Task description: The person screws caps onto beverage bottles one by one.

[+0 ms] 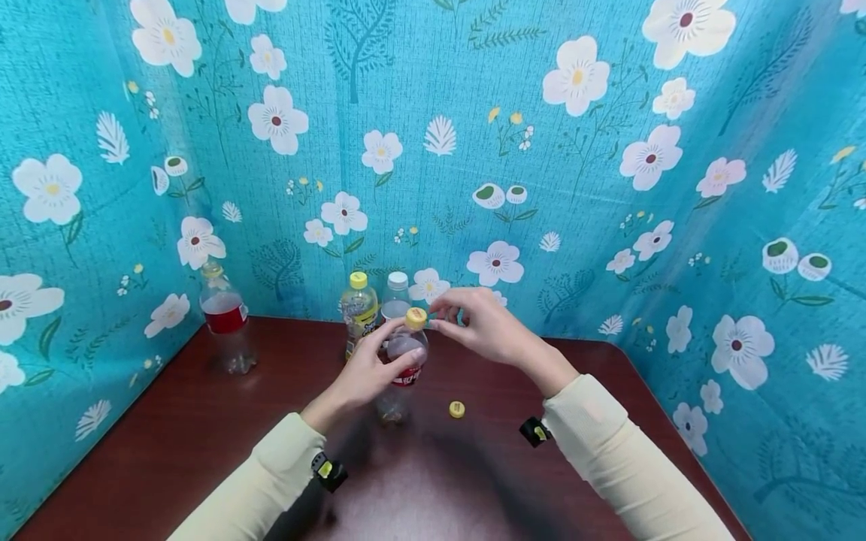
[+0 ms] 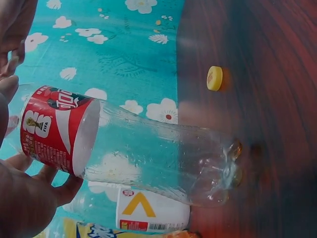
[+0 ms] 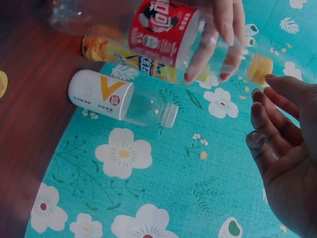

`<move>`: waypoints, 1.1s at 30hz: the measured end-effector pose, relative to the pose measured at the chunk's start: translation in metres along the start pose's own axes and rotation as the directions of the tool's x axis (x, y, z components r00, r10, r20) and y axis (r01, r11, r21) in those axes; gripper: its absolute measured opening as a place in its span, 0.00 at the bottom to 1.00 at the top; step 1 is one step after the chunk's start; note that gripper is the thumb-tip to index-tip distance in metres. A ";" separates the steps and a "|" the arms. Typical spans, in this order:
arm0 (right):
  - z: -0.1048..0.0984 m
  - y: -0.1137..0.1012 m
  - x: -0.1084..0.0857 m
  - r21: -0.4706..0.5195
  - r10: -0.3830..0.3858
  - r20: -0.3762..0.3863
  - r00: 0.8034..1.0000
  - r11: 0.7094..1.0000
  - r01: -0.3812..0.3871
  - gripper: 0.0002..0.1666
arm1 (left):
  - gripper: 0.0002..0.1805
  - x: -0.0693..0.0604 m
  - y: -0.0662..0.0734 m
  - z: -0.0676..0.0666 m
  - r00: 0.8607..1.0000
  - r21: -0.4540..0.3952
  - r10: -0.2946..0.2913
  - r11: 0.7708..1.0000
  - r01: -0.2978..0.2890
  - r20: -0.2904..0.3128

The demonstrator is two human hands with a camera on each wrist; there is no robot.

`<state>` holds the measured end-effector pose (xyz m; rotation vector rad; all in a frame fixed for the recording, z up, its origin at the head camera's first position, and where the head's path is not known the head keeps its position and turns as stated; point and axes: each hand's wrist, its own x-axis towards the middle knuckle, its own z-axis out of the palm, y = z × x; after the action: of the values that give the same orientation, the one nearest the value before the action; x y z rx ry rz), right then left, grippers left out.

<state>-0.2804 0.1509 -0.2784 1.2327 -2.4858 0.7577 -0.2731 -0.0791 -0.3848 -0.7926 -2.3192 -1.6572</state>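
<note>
My left hand (image 1: 368, 367) grips a clear plastic bottle (image 2: 143, 148) round its red label (image 2: 57, 126), fingers on one side and thumb on the other. The bottle leans a little; whether its base touches the table I cannot tell. A yellow cap (image 3: 260, 69) sits on its neck. Right beside that cap is my right hand (image 1: 483, 323), fingers loosely bent and not wrapped round it. In the right wrist view the thumb tip (image 3: 271, 78) is at the cap's edge. A loose yellow cap (image 1: 456, 409) lies on the table, to the right of the bottle.
Behind the held bottle stand a yellow-capped bottle with a yellow label (image 1: 358, 308) and a white-capped bottle (image 3: 101, 94). Another red-labelled bottle (image 1: 226, 319) stands at the table's far left. A blue flowered curtain (image 1: 433, 188) encloses the dark red table (image 1: 284, 376).
</note>
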 end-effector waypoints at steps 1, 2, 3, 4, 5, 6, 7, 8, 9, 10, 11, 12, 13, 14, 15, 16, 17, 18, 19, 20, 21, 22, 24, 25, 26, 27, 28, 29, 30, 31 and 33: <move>-0.001 0.001 -0.001 -0.006 0.000 0.000 1.000 1.000 0.000 0.09 | 0.28 0.000 0.001 -0.002 1.000 0.003 -0.001 1.000 0.001 -0.004; -0.002 0.001 -0.002 -0.012 0.001 -0.001 1.000 1.000 -0.001 0.09 | 0.28 -0.001 0.001 -0.004 1.000 0.008 0.001 1.000 -0.001 -0.009; -0.003 0.002 -0.004 -0.013 0.002 -0.003 1.000 1.000 -0.002 0.08 | 0.28 -0.001 0.002 -0.006 1.000 0.012 0.001 1.000 0.000 -0.017; -0.004 0.003 -0.005 -0.015 0.004 -0.004 1.000 1.000 -0.004 0.08 | 0.28 -0.002 0.003 -0.009 1.000 0.018 0.000 1.000 0.000 -0.028; -0.004 0.004 -0.006 -0.019 0.008 -0.005 1.000 1.000 -0.008 0.08 | 0.29 -0.002 0.003 -0.011 0.999 0.021 0.003 1.000 -0.002 -0.039; -0.005 0.006 -0.008 -0.023 0.010 -0.005 1.000 1.000 -0.010 0.07 | 0.29 -0.002 0.004 -0.013 0.999 0.027 0.004 1.000 -0.003 -0.050; -0.005 0.007 -0.009 -0.026 0.014 -0.003 1.000 1.000 -0.014 0.07 | 0.29 -0.002 0.004 -0.016 0.998 0.032 0.008 0.999 -0.006 -0.061; -0.006 0.008 -0.011 -0.029 0.020 0.001 1.000 0.999 -0.020 0.07 | 0.29 -0.003 0.004 -0.019 0.997 0.038 0.012 0.999 -0.009 -0.074; -0.006 0.010 -0.012 -0.031 0.026 0.006 1.000 0.999 -0.026 0.07 | 0.29 -0.003 0.005 -0.022 0.996 0.044 0.014 0.999 -0.010 -0.087; -0.005 0.012 -0.014 -0.038 0.032 0.012 0.999 0.999 -0.032 0.07 | 0.29 -0.004 0.005 -0.025 0.995 0.054 0.024 0.998 -0.018 -0.101; -0.005 0.014 -0.015 -0.042 0.035 0.018 0.999 0.999 -0.034 0.07 | 0.28 -0.005 0.005 -0.029 0.993 0.065 0.031 0.998 -0.024 -0.114; -0.004 0.016 -0.017 -0.048 0.038 0.026 0.999 0.998 -0.037 0.07 | 0.28 -0.006 0.005 -0.033 0.992 0.078 0.032 0.997 -0.022 -0.122; -0.004 0.018 -0.019 -0.051 0.042 0.033 0.999 0.998 -0.041 0.07 | 0.27 -0.007 0.005 -0.037 0.991 0.088 0.033 0.996 -0.022 -0.133; -0.003 0.020 -0.021 -0.054 0.046 0.037 0.998 0.998 -0.044 0.07 | 0.27 -0.007 0.006 -0.041 0.989 0.101 0.032 0.995 -0.017 -0.142; -0.002 0.022 -0.023 -0.057 0.049 0.041 0.998 0.997 -0.047 0.06 | 0.27 -0.008 0.005 -0.045 0.988 0.116 0.031 0.993 -0.013 -0.153; -0.001 0.025 -0.025 -0.060 0.056 0.044 0.997 0.997 -0.053 0.06 | 0.27 -0.009 0.006 -0.049 0.986 0.123 0.030 0.992 -0.009 -0.163; 0.001 0.027 -0.027 -0.062 0.064 0.048 0.997 0.996 -0.061 0.06 | 0.27 -0.009 0.006 -0.054 0.985 0.129 0.021 0.992 0.002 -0.171; 0.003 0.030 -0.030 -0.064 0.074 0.052 0.996 0.995 -0.070 0.06 | 0.27 -0.010 0.006 -0.059 0.984 0.136 0.013 0.991 0.012 -0.179; 0.004 0.033 -0.033 -0.066 0.084 0.054 0.995 0.995 -0.080 0.06 | 0.27 -0.010 0.006 -0.063 0.982 0.140 0.011 0.990 0.017 -0.191; 0.006 0.036 -0.036 -0.067 0.092 0.057 0.994 0.994 -0.088 0.05 | 0.28 -0.011 0.007 -0.068 0.980 0.147 0.006 0.989 0.024 -0.201; 0.009 0.039 -0.038 -0.072 0.099 0.061 0.993 0.993 -0.095 0.05 | 0.28 -0.012 0.007 -0.073 0.977 0.147 0.001 0.989 0.031 -0.211; 0.011 0.042 -0.041 -0.076 0.106 0.066 0.992 0.992 -0.101 0.05 | 0.28 -0.012 0.007 -0.077 0.975 0.149 -0.004 0.988 0.038 -0.221; 0.016 0.048 -0.046 -0.083 0.107 0.075 0.991 0.991 -0.101 0.04 | 0.29 -0.012 0.007 -0.086 0.969 0.164 -0.014 0.985 0.056 -0.246; 0.018 0.051 -0.049 -0.084 0.108 0.081 0.991 0.991 -0.101 0.04 | 0.29 -0.012 0.007 -0.090 0.966 0.169 -0.018 0.984 0.064 -0.259; 0.020 0.054 -0.051 -0.081 0.109 0.087 0.990 0.992 -0.102 0.04 | 0.29 -0.012 0.007 -0.094 0.962 0.175 -0.022 0.982 0.072 -0.273; 0.022 0.056 -0.053 -0.077 0.111 0.094 0.989 0.992 -0.104 0.04 | 0.29 -0.012 0.006 -0.097 0.957 0.180 -0.024 0.980 0.079 -0.288; 0.025 0.059 -0.055 -0.071 0.115 0.101 0.988 0.992 -0.109 0.04 | 0.29 -0.011 0.005 -0.100 0.952 0.184 -0.027 0.979 0.087 -0.305; 0.027 0.061 -0.057 -0.066 0.123 0.109 0.986 0.991 -0.117 0.04 | 0.30 -0.010 0.004 -0.104 0.947 0.188 -0.032 0.977 0.096 -0.320; 0.029 0.063 -0.058 -0.060 0.134 0.117 0.984 0.990 -0.128 0.05 | 0.30 -0.009 0.002 -0.106 0.942 0.190 -0.038 0.976 0.107 -0.333; 0.031 0.065 -0.060 -0.056 0.147 0.126 0.981 0.988 -0.141 0.05 | 0.31 -0.007 0.001 -0.109 0.937 0.192 -0.042 0.975 0.115 -0.347; 0.036 0.069 -0.062 -0.063 0.166 0.139 0.976 0.985 -0.159 0.06 | 0.31 -0.003 -0.004 -0.114 0.927 0.201 -0.047 0.971 0.131 -0.373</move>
<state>-0.2981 0.2069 -0.3592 1.1128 -2.7323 0.6597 -0.2902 -0.1858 -0.3489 -0.3028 -2.2424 -1.3978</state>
